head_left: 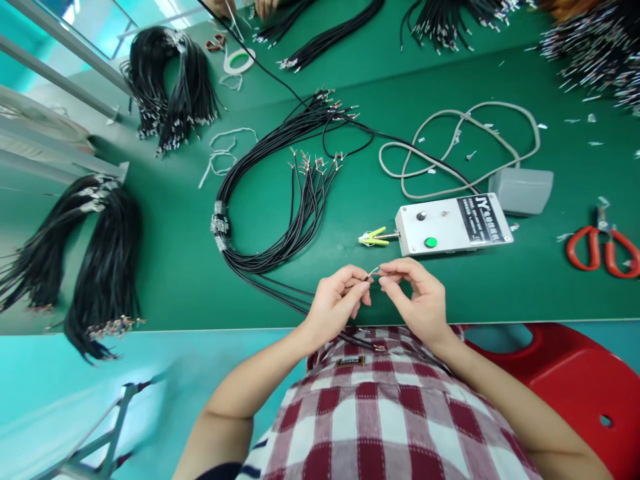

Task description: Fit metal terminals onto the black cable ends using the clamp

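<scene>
At the table's front edge, my left hand (341, 293) pinches the end of a black cable whose thin inner wires (373, 272) stick out. My right hand (414, 292) meets it from the other side, thumb and forefinger closed on those wire tips. Left of my hands, a bundle of black cables (235, 180) curves in a loop, bound at one side, with coppery stripped ends fanned out. Just beyond my hands lies a white box (453, 225) with a green button, a knob and a yellow-green pronged tip (374, 237). A few more cable ends hang over my checked apron (370, 413).
Red-handled cutters (603, 247) lie at right, near a grey adapter (523, 190) and its looped cord. Black cable bundles (167, 87) sit at left and along the back. Another person's hands (265, 7) show at the top. A red stool (565, 387) stands beside me.
</scene>
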{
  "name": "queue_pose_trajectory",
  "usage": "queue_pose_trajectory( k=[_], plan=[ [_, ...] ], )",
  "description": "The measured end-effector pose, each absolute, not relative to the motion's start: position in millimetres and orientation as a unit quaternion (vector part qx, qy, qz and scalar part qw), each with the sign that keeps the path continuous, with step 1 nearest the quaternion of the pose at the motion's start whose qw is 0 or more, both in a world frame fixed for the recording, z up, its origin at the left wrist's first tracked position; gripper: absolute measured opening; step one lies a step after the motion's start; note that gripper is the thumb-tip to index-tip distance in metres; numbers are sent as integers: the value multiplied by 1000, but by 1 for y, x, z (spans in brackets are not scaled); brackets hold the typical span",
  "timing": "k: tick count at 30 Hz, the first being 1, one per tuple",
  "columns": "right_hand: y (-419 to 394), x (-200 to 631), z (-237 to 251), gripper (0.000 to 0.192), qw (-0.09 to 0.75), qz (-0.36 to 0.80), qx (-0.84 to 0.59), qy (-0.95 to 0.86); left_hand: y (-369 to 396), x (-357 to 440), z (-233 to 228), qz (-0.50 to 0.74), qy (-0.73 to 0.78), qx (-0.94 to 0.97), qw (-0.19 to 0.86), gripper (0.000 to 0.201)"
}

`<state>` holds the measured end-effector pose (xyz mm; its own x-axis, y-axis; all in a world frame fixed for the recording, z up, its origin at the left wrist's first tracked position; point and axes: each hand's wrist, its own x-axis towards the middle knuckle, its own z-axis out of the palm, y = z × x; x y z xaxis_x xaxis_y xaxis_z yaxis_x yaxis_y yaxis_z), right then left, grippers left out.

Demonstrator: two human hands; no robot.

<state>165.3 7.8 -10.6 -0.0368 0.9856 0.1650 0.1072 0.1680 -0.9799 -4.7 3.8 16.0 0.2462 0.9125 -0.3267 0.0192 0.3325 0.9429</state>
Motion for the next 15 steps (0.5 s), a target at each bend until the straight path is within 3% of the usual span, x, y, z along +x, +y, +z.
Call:
queue_pose_trajectory(
  k=[6,15],
  plan=[
    [4,164,-13,19,525,334,-464,-631,3,-6,14,348,502,462,643,26],
    [12,155,-9,3,519,351,-485,-610,3,-5,14,335,506,472,640,30]
  ],
)
